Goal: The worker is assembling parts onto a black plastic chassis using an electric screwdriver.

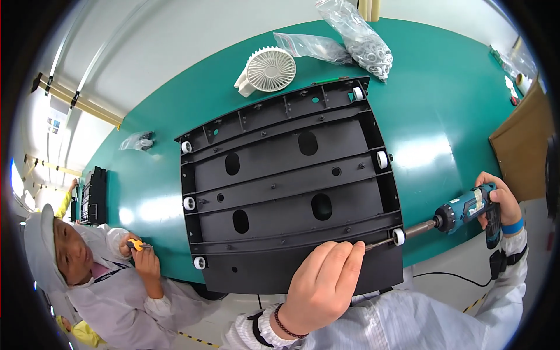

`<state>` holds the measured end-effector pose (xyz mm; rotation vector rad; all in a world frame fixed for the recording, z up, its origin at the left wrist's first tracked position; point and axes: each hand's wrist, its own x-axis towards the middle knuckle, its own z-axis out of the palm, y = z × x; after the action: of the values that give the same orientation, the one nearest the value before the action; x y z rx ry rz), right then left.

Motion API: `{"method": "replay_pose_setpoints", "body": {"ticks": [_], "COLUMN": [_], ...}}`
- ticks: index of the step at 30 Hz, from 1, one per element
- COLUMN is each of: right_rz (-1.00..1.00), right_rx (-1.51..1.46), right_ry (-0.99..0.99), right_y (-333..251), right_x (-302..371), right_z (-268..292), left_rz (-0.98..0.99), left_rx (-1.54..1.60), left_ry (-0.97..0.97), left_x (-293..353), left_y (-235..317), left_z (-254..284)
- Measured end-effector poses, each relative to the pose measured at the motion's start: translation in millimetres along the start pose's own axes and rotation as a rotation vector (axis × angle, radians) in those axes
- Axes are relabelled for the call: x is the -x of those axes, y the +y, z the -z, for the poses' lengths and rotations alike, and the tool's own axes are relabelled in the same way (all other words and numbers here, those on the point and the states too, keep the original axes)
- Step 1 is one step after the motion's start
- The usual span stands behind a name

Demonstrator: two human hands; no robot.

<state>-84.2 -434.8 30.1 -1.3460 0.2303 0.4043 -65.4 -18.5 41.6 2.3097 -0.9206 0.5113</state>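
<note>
A black metal panel [274, 186] with ribs, oval holes and small white wheels along two sides lies on the green table. My right hand [500, 204] grips a teal and black cordless screwdriver [466, 209]. Its long metal socket [421, 228] reaches the outer side of the white wheel [398, 236] at the panel's near right corner. From the inner side, my left hand [324, 279] pinches a slim metal tool [379, 242] whose far end meets the same wheel. That tool's exact kind is hidden by my fingers.
A white handheld fan [270, 70] and clear bags of small parts [368, 49] lie beyond the panel. At the right stands a brown cardboard box [522, 149]. To my left a co-worker [122, 286] holds a yellow-handled tool [139, 244]; a black cable [452, 273] hangs below the table.
</note>
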Motion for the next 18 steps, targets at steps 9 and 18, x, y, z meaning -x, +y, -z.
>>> {"method": "replay_pose_setpoints", "body": {"ticks": [9,18], "right_rz": [-0.002,0.043], "right_rx": [0.027,0.100], "right_ry": [0.026,-0.021], "right_y": [-7.3,-9.3], "right_x": [1.3,1.7], "right_z": [-3.0,-8.9], "left_rz": [-0.020,0.025], "left_rx": [-0.035,0.059], "left_ry": [0.041,0.033], "left_x": [1.6,3.0], "left_y": [1.0,6.1], "left_z": [-5.3,-0.5]}}
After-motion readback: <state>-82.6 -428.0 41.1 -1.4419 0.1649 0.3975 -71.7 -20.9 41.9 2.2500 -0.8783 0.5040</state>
